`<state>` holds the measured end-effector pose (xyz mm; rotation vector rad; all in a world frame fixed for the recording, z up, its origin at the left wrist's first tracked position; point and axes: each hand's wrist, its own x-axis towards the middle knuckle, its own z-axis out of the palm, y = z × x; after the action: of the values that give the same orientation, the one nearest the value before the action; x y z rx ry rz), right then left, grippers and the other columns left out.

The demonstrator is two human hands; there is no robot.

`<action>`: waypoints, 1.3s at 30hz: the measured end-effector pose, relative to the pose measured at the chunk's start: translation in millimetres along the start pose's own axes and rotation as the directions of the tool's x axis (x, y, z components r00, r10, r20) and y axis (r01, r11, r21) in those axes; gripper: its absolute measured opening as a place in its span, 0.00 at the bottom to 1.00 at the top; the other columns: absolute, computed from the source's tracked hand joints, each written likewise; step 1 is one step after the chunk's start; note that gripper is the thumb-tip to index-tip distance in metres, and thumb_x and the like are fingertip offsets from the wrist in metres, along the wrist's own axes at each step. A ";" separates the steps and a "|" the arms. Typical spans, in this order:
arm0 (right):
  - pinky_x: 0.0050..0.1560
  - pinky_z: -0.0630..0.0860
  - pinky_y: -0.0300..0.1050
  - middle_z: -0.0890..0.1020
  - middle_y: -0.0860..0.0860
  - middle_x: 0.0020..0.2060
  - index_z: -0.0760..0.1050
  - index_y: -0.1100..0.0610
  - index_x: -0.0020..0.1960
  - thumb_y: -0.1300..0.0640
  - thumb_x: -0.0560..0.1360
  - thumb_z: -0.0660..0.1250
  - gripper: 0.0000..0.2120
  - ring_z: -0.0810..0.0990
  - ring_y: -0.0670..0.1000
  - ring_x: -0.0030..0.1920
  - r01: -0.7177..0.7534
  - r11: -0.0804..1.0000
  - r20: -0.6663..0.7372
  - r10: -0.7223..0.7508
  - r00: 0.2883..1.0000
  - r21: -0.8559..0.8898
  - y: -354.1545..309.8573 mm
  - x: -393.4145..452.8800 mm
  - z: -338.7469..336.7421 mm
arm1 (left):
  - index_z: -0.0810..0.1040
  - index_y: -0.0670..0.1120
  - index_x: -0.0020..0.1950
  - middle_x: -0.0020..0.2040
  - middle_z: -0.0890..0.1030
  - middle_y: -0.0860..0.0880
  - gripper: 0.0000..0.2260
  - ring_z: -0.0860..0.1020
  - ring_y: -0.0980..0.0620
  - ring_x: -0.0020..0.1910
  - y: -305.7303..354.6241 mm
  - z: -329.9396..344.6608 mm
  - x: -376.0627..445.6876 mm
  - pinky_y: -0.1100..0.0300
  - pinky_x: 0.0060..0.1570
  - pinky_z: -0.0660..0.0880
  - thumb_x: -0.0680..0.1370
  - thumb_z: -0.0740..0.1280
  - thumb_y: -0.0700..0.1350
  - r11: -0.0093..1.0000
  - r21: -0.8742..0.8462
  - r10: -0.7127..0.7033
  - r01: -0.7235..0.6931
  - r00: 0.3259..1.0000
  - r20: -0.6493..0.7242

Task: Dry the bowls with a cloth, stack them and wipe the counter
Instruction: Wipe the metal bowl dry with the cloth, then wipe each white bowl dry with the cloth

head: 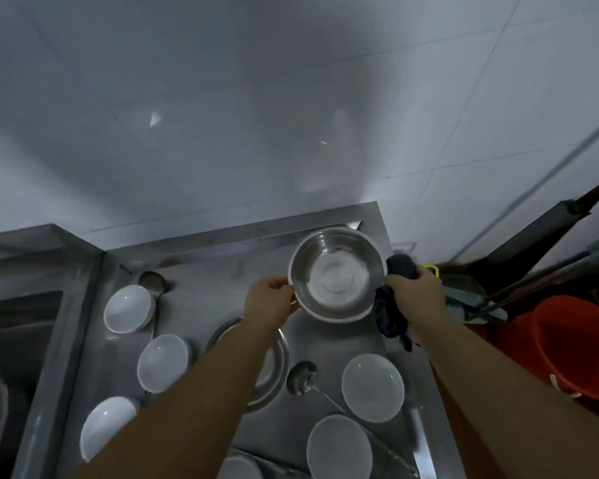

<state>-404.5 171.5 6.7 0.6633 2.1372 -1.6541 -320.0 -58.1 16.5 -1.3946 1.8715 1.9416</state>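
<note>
Our left hand (272, 302) pinches the metal bowl (336, 274) at nine o'clock to steady it; our right hand (417, 299) squeezes the cloth (393, 316) at three, ready to dry.

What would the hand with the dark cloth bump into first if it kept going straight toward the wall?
Probably the tiled wall. The right hand, gripping the dark cloth, sits beside the steel bowl, not behind it; depth is unclear.

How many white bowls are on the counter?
5 fully visible: three left, two right. A sixth may show at the bottom edge.
</note>
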 end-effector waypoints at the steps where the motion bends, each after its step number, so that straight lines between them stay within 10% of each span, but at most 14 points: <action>1: 0.32 0.77 0.44 0.82 0.57 0.37 0.78 0.58 0.48 0.63 0.72 0.71 0.05 0.81 0.52 0.33 0.019 0.999 -0.006 -0.020 1.000 -0.041 -0.1 9.7 3.3 | 0.88 0.42 0.46 0.36 0.88 0.45 0.10 0.86 0.52 0.34 0.0 3.4 8.9 0.62 0.37 0.83 0.77 0.70 0.30 0.999 0.031 0.007 -0.006 1.000 -0.022; 8: 0.46 0.81 0.56 0.82 0.54 0.41 0.77 0.56 0.50 0.59 0.72 0.70 0.07 0.82 0.57 0.43 0.098 0.950 0.006 -0.101 0.995 -0.296 9.8 63.1 30.0 | 0.82 0.49 0.50 0.46 0.87 0.45 0.09 0.88 0.46 0.43 -15.1 23.7 70.6 0.53 0.45 0.87 0.76 0.74 0.36 0.987 0.159 0.061 -0.036 0.986 -0.154; 17: 0.30 0.73 0.43 0.78 0.48 0.36 0.74 0.54 0.46 0.58 0.72 0.69 0.05 0.80 0.47 0.34 0.101 0.920 -0.017 -0.115 0.993 -0.378 31.8 94.8 56.3 | 0.77 0.58 0.47 0.45 0.85 0.53 0.10 0.85 0.49 0.47 -30.4 33.4 112.5 0.47 0.52 0.84 0.78 0.69 0.42 0.893 0.446 0.157 -0.065 0.972 -0.174; 23: 0.22 0.67 0.39 0.78 0.46 0.30 0.75 0.54 0.46 0.52 0.72 0.72 0.08 0.77 0.44 0.28 0.090 0.926 -0.066 -0.123 0.990 -0.366 39.2 93.0 58.1 | 0.81 0.50 0.63 0.48 0.85 0.52 0.15 0.83 0.49 0.49 -34.6 30.3 120.7 0.47 0.55 0.83 0.79 0.67 0.39 0.859 0.504 0.182 -0.090 0.974 -0.138; 26: 0.33 0.68 0.45 0.78 0.48 0.36 0.75 0.55 0.48 0.49 0.73 0.71 0.10 0.78 0.52 0.38 0.093 0.896 -0.081 -0.141 0.987 -0.434 42.7 88.5 47.3 | 0.80 0.49 0.67 0.51 0.84 0.51 0.17 0.83 0.48 0.51 -37.0 22.1 113.7 0.50 0.56 0.81 0.78 0.70 0.40 0.849 0.520 0.171 -0.090 0.979 -0.111; 30: 0.35 0.71 0.47 0.78 0.53 0.37 0.73 0.56 0.47 0.50 0.72 0.71 0.11 0.78 0.55 0.39 0.077 0.922 -0.109 -0.127 0.986 -0.378 50.9 74.0 31.0 | 0.81 0.50 0.58 0.50 0.84 0.51 0.08 0.81 0.50 0.47 -44.2 22.9 83.8 0.57 0.43 0.76 0.79 0.68 0.44 0.741 0.644 0.220 -0.193 0.975 0.040; 39: 0.37 0.70 0.44 0.78 0.42 0.40 0.70 0.46 0.50 0.47 0.72 0.75 0.14 0.76 0.41 0.40 0.053 0.947 -0.052 -0.074 0.996 -0.318 99.4 22.4 -12.6 | 0.81 0.47 0.69 0.64 0.83 0.45 0.17 0.81 0.44 0.62 -104.3 70.7 9.1 0.54 0.61 0.77 0.81 0.70 0.48 0.463 0.756 -0.001 -0.463 0.852 0.523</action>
<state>-367.0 207.5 -81.9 0.5589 2.4193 -1.2898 -296.1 21.0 -79.1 -0.3047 2.2990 0.8715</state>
